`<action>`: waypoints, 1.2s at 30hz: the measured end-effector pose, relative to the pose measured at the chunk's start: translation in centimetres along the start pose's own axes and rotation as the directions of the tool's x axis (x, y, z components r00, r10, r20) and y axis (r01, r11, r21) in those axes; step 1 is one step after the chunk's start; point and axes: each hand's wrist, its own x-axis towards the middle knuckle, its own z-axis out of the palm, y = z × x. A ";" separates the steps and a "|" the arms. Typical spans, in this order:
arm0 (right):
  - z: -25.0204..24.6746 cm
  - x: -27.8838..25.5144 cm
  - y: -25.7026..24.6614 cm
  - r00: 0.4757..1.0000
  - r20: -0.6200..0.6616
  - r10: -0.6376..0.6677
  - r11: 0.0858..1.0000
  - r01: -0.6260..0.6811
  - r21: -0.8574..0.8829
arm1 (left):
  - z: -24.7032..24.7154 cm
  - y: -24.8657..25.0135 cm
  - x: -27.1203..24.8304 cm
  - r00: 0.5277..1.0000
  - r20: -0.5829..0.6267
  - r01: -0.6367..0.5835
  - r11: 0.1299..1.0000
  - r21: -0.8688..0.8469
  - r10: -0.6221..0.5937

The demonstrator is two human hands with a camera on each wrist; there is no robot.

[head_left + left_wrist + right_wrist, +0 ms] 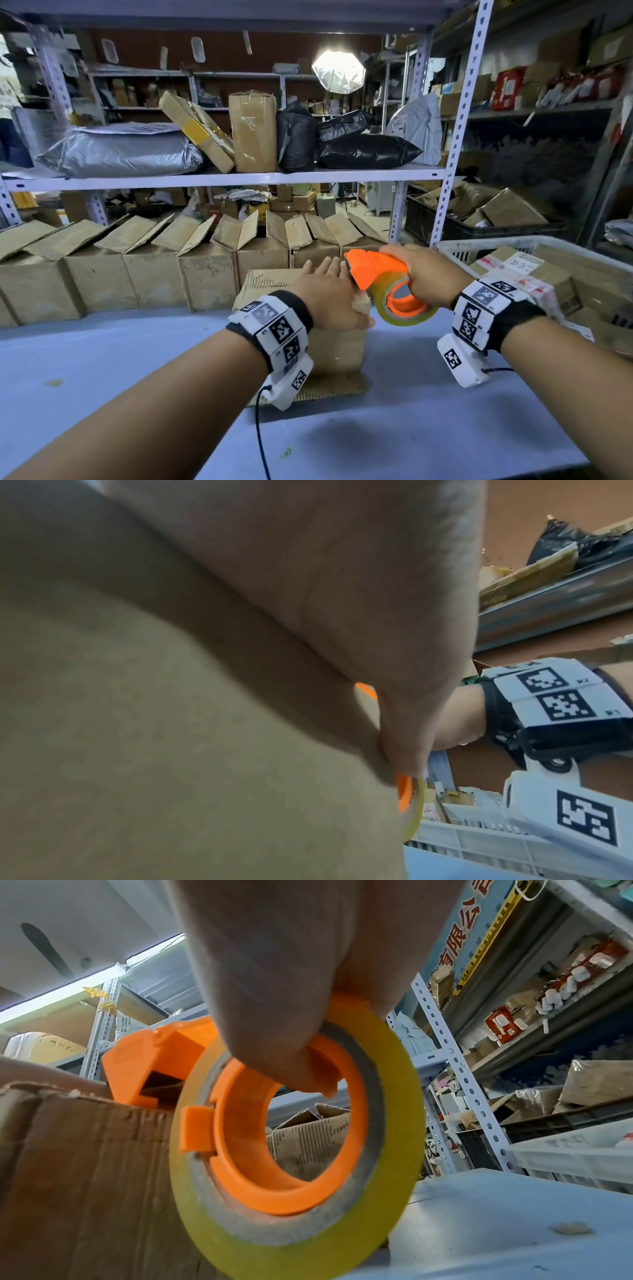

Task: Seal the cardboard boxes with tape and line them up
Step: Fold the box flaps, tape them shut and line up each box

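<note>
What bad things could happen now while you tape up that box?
The left hand lies flat on the box right beside the orange tape dispenser, so its cutting end might nick the fingers. The right hand holds the dispenser only through the roll's ring, so that grip could slip and the tape may go on crooked. The box could also slide on the smooth blue table.

Both bare forearms wear black wristbands (507, 318) covered with white square-code tags; a white camera block (462, 363) with a black cable (262, 438) hangs beneath.
</note>
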 end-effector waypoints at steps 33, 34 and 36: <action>1.8 -1.0 -3.1 0.990 0.140 0.024 0.983 -0.049 0.175 | 0.6 -5.5 -1.6 0.999 -0.028 -0.030 0.999 -0.021 0.029; 1.7 -1.1 -3.1 0.991 0.134 0.029 0.986 -0.050 0.156 | 0.6 -5.5 -1.6 0.999 -0.031 -0.034 0.999 -0.019 0.033; 1.5 -1.3 -3.2 0.993 0.115 0.031 0.991 -0.046 0.129 | 0.5 -5.6 -1.6 0.998 -0.038 -0.043 0.999 -0.022 0.042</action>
